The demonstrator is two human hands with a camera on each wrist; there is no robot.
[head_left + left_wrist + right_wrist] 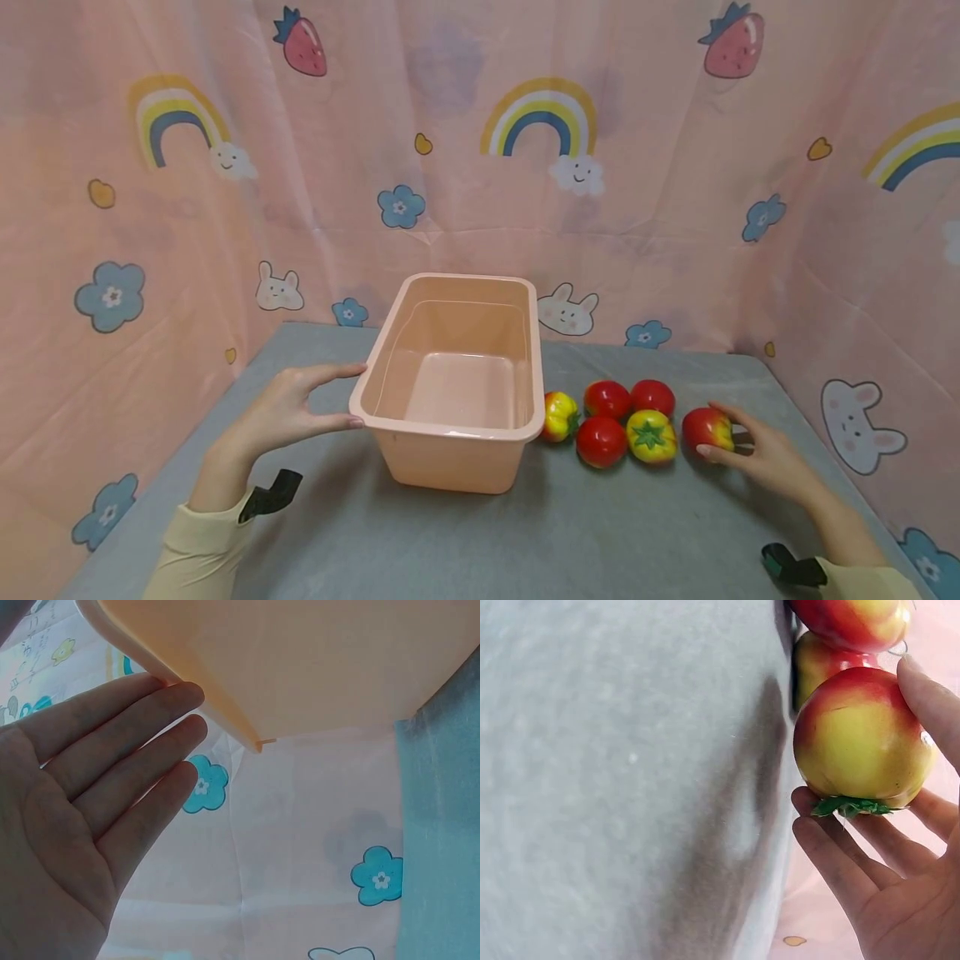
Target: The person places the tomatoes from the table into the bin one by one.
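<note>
In the head view a pale pink plastic bin (457, 458) stands mid-table, and its visible inside holds nothing. My left hand (288, 412) is at the bin's left rim, thumb and index fingertips against it. In the left wrist view the fingers (142, 746) are straight beside the rim (225, 729). My right hand (761, 454) grips a glossy red-and-yellow fruit (707, 427) between thumb and fingers. The right wrist view shows that fruit (859, 739) with its green leafy calyx (855, 806) towards the palm. Whether it touches the table is unclear.
Right of the bin several similar fruits sit close together, including a red one (602, 442) and a yellow one with a green calyx (651, 437). Another fruit (559, 417) is partly behind the bin. A grey cloth (600, 533) covers the table; a printed pink curtain (645, 200) surrounds it.
</note>
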